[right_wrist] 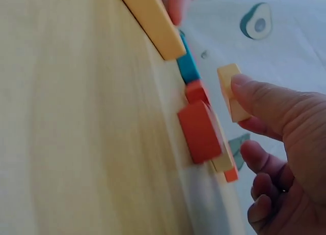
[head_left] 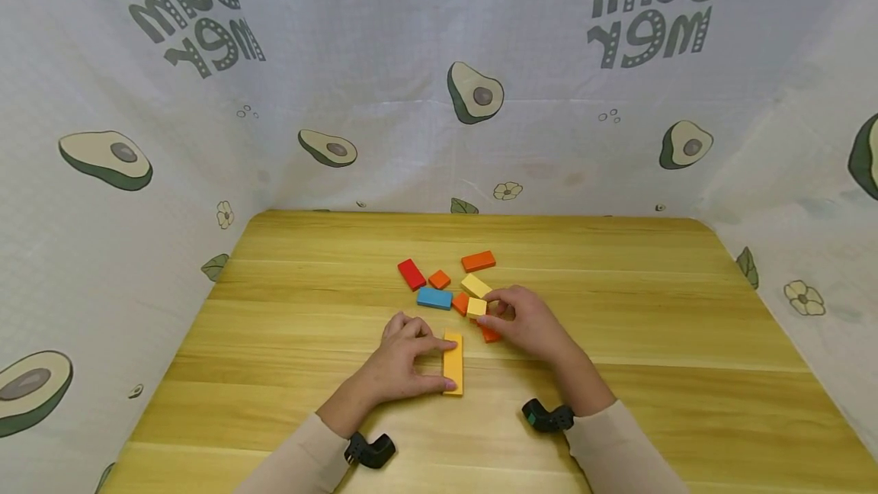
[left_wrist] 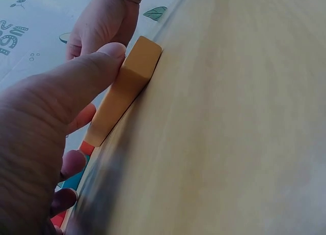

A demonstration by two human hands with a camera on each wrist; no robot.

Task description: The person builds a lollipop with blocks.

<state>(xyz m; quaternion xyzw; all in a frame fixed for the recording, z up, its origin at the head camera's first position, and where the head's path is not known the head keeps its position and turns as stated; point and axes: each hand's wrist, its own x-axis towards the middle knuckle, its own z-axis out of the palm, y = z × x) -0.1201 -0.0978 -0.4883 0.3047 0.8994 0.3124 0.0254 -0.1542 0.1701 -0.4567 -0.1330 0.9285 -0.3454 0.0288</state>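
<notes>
My left hand (head_left: 405, 364) reaches over a long yellow-orange block (head_left: 453, 364) lying on the table. Its straight thumb and index finger rest on the block's upper left edge, spread apart along its length. Between the right thumb and index finger, my right hand (head_left: 528, 322) pinches a small pale yellow block (head_left: 476, 308). The right wrist view shows that pale block (right_wrist: 232, 92) raised above the others. Under the right fingers lies a red-orange block (head_left: 491, 333), partly covered. Beside it are a small orange block (head_left: 460, 303) and a longer pale yellow block (head_left: 475, 285).
A blue block (head_left: 435, 298), a red block (head_left: 411, 274), a small orange block (head_left: 440, 279) and a longer orange block (head_left: 478, 261) lie beyond the hands. All stand on a wooden table (head_left: 672, 296). A printed white cloth (head_left: 411, 36) hangs behind it.
</notes>
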